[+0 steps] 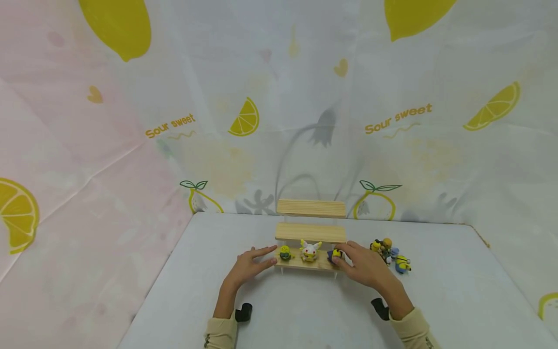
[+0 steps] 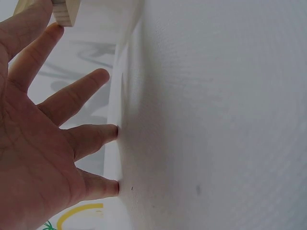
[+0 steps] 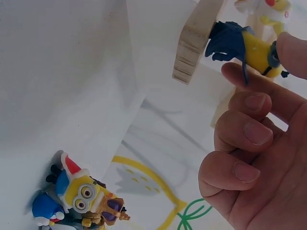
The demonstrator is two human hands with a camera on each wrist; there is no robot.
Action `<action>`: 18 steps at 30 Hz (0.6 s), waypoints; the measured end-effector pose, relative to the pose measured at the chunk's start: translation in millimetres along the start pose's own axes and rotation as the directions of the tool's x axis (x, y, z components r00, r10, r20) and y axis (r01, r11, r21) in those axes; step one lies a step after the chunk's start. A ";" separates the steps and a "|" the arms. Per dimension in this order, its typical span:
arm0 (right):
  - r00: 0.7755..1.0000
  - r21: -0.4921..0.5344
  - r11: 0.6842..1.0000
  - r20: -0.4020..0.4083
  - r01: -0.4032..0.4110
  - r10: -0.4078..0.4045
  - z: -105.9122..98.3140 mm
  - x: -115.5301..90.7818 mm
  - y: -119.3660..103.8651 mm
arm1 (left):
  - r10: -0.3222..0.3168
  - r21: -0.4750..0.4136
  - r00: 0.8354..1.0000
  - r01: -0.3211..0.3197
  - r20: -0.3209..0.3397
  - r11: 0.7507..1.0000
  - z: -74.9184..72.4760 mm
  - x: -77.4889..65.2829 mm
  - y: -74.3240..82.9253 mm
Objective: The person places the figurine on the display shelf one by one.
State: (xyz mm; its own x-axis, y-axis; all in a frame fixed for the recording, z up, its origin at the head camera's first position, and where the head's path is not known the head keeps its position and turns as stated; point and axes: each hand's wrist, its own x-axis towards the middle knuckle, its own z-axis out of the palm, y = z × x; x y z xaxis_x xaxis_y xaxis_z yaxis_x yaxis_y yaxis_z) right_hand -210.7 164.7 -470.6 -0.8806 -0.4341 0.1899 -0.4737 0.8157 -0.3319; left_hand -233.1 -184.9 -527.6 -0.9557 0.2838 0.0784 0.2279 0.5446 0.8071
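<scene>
A white table (image 1: pixel 301 310) stands before a pale backdrop (image 1: pixel 279 82) printed with lemons (image 1: pixel 119 24), hearts (image 1: pixel 341 68) and "Sour sweet" lettering (image 1: pixel 413 112).

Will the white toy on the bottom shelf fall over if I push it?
The white toy probably won't tip easily, because it looks squat. It might slide on the wooden shelf, which looks flat. A hard push could send it off the front, as no lip shows there.

"Sour sweet" twice on backdrop (image 1: pixel 283 92)
</scene>
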 end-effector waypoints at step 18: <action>0.997 0.074 0.994 -0.003 -0.082 0.082 -10.6 -13.1 12.4 | -0.001 -0.009 1.000 0.001 0.002 1.000 0.2 0.2 -0.7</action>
State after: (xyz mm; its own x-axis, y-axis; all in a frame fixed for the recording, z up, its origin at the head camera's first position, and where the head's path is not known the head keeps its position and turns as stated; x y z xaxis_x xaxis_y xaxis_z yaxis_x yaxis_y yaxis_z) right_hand -205.0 184.6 -467.3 -0.9166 -0.3641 0.1650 -0.3994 0.8181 -0.4138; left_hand -233.4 -185.1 -528.2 -0.9556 0.2845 0.0766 0.2253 0.5381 0.8122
